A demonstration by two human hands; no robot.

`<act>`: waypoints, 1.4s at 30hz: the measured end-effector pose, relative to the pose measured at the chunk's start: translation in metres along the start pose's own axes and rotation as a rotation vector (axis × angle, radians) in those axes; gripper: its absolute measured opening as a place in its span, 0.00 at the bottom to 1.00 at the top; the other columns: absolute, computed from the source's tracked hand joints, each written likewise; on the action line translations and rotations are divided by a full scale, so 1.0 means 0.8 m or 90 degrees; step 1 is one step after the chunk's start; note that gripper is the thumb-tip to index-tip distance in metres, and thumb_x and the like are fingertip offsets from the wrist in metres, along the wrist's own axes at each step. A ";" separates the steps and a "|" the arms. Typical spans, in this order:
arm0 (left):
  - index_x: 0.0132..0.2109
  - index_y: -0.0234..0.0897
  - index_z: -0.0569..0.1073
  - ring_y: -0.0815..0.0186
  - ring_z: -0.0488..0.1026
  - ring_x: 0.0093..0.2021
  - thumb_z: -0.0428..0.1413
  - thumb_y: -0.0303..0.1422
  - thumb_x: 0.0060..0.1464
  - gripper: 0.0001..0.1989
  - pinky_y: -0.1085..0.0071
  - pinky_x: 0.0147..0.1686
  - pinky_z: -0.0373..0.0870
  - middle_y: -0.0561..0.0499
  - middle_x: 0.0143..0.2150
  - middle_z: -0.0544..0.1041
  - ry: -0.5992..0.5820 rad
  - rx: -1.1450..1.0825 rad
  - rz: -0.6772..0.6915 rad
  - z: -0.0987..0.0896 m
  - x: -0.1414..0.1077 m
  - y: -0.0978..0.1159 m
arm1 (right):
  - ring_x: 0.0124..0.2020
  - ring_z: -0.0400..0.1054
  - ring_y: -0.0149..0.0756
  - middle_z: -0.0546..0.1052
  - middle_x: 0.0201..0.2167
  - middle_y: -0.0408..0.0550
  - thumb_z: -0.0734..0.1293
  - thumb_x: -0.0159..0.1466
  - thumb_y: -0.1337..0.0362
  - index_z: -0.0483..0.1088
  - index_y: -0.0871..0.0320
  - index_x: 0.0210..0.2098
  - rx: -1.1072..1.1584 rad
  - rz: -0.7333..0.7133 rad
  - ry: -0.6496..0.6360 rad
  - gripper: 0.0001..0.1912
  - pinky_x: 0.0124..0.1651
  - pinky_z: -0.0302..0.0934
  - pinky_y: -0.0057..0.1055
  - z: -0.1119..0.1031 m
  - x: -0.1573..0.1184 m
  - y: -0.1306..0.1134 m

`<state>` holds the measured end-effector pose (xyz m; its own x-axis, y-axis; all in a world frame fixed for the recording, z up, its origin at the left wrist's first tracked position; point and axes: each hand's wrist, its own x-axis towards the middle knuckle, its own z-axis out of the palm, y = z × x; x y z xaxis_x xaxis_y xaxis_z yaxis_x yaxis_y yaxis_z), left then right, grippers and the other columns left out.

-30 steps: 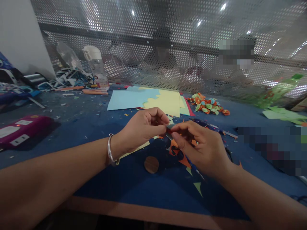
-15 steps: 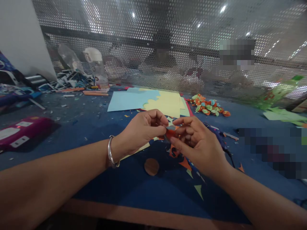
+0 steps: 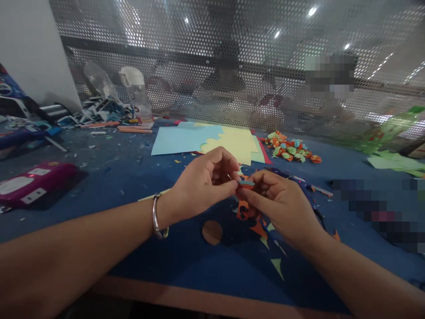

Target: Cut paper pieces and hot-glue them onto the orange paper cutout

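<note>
A small folded paper piece [image 3: 246, 184], orange with a light blue strip along its top, is held between my hands above the blue table. My left hand [image 3: 210, 181], wearing a silver bangle, pinches its left end with thumb and fingertips. From the other side, my right hand [image 3: 282, 201] grips the piece between thumb and index finger. Orange paper offcuts [image 3: 258, 229] with cut-out holes lie beneath the right hand. Nearer to me rests a round brown disc [image 3: 212, 232]. A pale green triangular scrap [image 3: 277, 267] is to its right.
Blue and yellow paper sheets [image 3: 179, 141] lie at the back, beside a pile of small orange and green paper pieces [image 3: 292, 149]. A magenta device [image 3: 41, 181], a white-lidded bottle [image 3: 136, 93] and a blue glue gun [image 3: 23, 137] stand left. A green bottle [image 3: 392, 128] is right.
The paper piece has turned, so its blue strip now shows along the top. My left hand has moved slightly right, and my right fingers have closed in on the piece.
</note>
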<state>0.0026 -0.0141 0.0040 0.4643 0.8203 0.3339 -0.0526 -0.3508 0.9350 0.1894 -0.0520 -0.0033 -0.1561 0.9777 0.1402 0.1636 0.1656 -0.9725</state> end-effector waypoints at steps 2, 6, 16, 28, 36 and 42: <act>0.42 0.37 0.68 0.69 0.77 0.33 0.62 0.27 0.54 0.11 0.72 0.34 0.73 0.53 0.34 0.77 -0.009 -0.035 -0.036 -0.001 0.001 -0.002 | 0.17 0.69 0.25 0.74 0.20 0.36 0.78 0.57 0.58 0.72 0.58 0.34 0.009 0.002 0.001 0.14 0.20 0.65 0.21 -0.002 0.002 0.001; 0.46 0.36 0.69 0.70 0.77 0.32 0.62 0.29 0.56 0.12 0.72 0.36 0.75 0.53 0.31 0.78 0.023 -0.108 -0.111 0.000 0.002 -0.006 | 0.17 0.69 0.24 0.74 0.20 0.37 0.76 0.59 0.57 0.73 0.58 0.33 0.010 -0.013 0.015 0.13 0.20 0.64 0.20 -0.005 0.005 0.003; 0.46 0.37 0.70 0.69 0.78 0.34 0.65 0.29 0.54 0.15 0.70 0.38 0.74 0.53 0.33 0.80 0.018 -0.155 -0.132 0.002 -0.002 -0.009 | 0.16 0.68 0.26 0.74 0.18 0.38 0.79 0.54 0.55 0.73 0.58 0.30 -0.001 0.025 0.014 0.16 0.18 0.63 0.22 -0.004 0.006 -0.003; 0.39 0.36 0.69 0.69 0.76 0.31 0.65 0.29 0.51 0.13 0.71 0.34 0.73 0.54 0.29 0.75 0.059 -0.100 -0.113 0.000 0.001 -0.007 | 0.16 0.68 0.25 0.74 0.18 0.38 0.76 0.60 0.55 0.72 0.58 0.31 0.001 0.030 -0.001 0.14 0.19 0.62 0.21 -0.003 0.004 -0.001; 0.44 0.38 0.68 0.68 0.75 0.33 0.66 0.32 0.51 0.16 0.70 0.35 0.72 0.54 0.32 0.75 0.063 -0.082 -0.102 -0.001 0.001 -0.009 | 0.15 0.66 0.26 0.72 0.16 0.38 0.75 0.60 0.53 0.71 0.57 0.29 -0.017 0.033 0.029 0.15 0.17 0.59 0.22 -0.004 0.005 -0.002; 0.44 0.37 0.68 0.71 0.72 0.33 0.67 0.32 0.49 0.18 0.72 0.35 0.70 0.55 0.32 0.75 0.086 -0.116 -0.150 0.008 -0.003 -0.008 | 0.15 0.67 0.26 0.73 0.16 0.38 0.74 0.60 0.53 0.72 0.57 0.29 -0.045 0.027 0.051 0.15 0.18 0.61 0.21 -0.005 0.009 0.001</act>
<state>0.0074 -0.0166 -0.0039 0.3613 0.9263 0.1074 -0.1213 -0.0675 0.9903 0.1922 -0.0443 -0.0019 -0.0700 0.9907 0.1166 0.2378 0.1301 -0.9626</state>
